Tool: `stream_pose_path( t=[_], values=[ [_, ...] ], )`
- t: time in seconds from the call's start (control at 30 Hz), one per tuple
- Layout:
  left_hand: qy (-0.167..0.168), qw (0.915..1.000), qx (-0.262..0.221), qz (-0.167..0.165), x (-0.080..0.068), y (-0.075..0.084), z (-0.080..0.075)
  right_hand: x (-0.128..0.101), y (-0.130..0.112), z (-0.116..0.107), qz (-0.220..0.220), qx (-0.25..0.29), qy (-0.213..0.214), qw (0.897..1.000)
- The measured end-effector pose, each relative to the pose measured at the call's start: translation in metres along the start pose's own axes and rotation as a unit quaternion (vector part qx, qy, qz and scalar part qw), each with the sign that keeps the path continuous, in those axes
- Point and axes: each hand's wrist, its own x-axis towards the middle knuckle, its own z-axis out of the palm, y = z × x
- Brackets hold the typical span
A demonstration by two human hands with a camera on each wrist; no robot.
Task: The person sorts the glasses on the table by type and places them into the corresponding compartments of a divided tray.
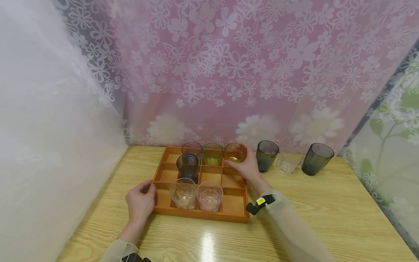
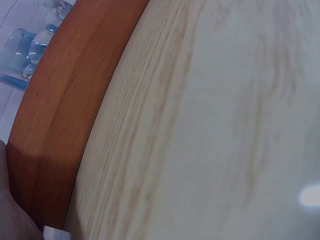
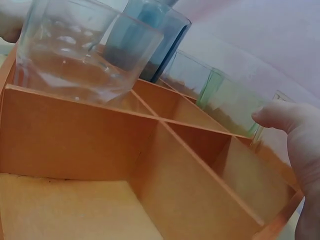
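Observation:
A wooden tray with several compartments lies on the table. It holds a purple-tinted glass, a green glass and an amber glass in the back row. A dark blue glass stands in the middle row, with a clear glass and a pinkish glass in front. My right hand curls round the amber glass in the back right compartment. My left hand rests against the tray's left front edge, thumb on the rim. The right wrist view shows my thumb beside that glass.
Right of the tray stand a dark grey glass, a small clear glass and another dark grey glass. Floral curtains close the back and both sides. The wooden table runs on to the right and front.

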Motion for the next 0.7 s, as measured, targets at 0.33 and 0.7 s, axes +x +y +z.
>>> stream_pose_path(
  t=[0.33,0.7],
  values=[
    [0.008,0.9999,0.008,-0.005,0.0004,-0.0002,0.0,-0.0046,0.01,0.0084,-0.005,-0.031,0.024,0.999],
    [0.004,0.9997,0.022,0.002,-0.0014,0.0041,0.0008,-0.0075,0.0069,0.0065,-0.001,-0.084,0.019,0.996]
  ],
)
